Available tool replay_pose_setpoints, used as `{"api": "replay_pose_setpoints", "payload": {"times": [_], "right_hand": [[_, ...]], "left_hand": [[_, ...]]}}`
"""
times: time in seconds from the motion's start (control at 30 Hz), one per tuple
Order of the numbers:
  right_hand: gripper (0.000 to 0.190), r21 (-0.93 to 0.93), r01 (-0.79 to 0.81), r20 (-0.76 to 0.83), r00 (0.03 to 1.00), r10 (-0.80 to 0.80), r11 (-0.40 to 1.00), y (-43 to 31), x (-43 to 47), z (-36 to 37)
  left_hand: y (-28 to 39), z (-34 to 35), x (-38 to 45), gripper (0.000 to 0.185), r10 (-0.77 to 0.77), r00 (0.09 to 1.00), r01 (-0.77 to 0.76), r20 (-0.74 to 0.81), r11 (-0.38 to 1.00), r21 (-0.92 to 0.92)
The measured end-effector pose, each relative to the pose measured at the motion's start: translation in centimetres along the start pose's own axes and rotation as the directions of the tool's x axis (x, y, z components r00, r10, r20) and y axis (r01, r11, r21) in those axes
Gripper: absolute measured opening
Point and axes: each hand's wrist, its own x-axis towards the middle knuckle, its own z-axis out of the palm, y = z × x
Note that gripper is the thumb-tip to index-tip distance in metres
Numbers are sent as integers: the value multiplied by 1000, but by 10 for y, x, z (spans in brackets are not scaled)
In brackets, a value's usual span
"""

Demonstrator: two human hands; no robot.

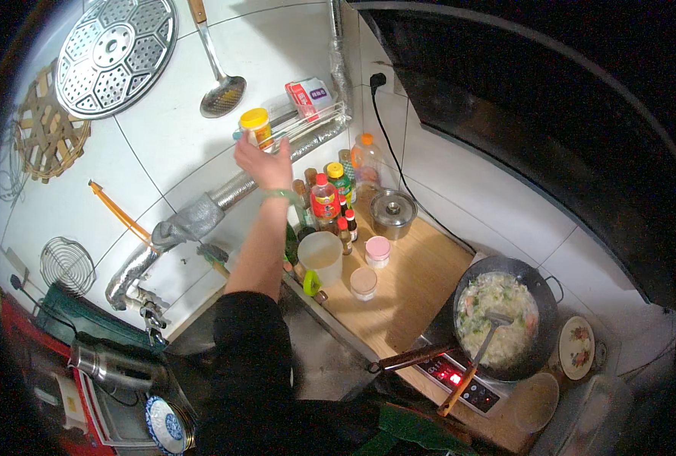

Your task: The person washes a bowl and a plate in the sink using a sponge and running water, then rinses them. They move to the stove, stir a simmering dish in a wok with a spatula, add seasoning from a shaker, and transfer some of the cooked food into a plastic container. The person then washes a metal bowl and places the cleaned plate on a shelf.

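Observation:
My left hand [265, 161], with a green bangle at the wrist, reaches up to a wire wall rack [309, 122]. A jar with a yellow lid [255, 118] is at the rack's left end, between my fingers and thumb. A gap shows between the thumb and the jar; whether the fingers touch it is hidden. A red-and-white packet [309, 98] lies farther right in the rack. My right hand is out of view. On the right, a wok [550, 319] of pale food with green bits sits on an induction cooker [474, 393]. A spatula [480, 349] rests in it.
Several sauce bottles [325, 199], a lidded metal pot [393, 214], a plastic measuring jug [322, 256] and two small jars [377, 252] stand on the wooden counter [412, 285]. A foil-wrapped pipe [235, 196] runs below the rack. A black power cord [392, 154] hangs along the wall.

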Motion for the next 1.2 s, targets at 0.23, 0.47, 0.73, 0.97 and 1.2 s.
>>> {"api": "replay_pose_setpoints", "payload": {"times": [0.23, 0.47, 0.73, 0.97, 1.2], "right_hand": [[19, 20, 24, -5, 1000, -24, 1000, 6, -7, -10], [20, 33, 25, 4, 1000, -25, 999, 16, -25, -19], [21, 9, 10, -8, 1000, -9, 1000, 8, -39, -25], [23, -34, 19, -16, 1000, -19, 999, -10, -42, -28], [25, -69, 29, -27, 999, -31, 997, -37, -42, -21]], "left_hand": [[-22, 7, 47, 77, -441, 835, 316, 329, 874, 369], [-34, 9, 34, 72, -305, 905, 231, 296, 937, 261], [-72, -89, -155, 42, -197, 883, 214, 427, 977, 9], [-109, -96, -272, 48, -604, 388, 456, 696, 782, 425], [-96, -80, -271, 35, -508, 238, 494, 828, 797, 347]]}}
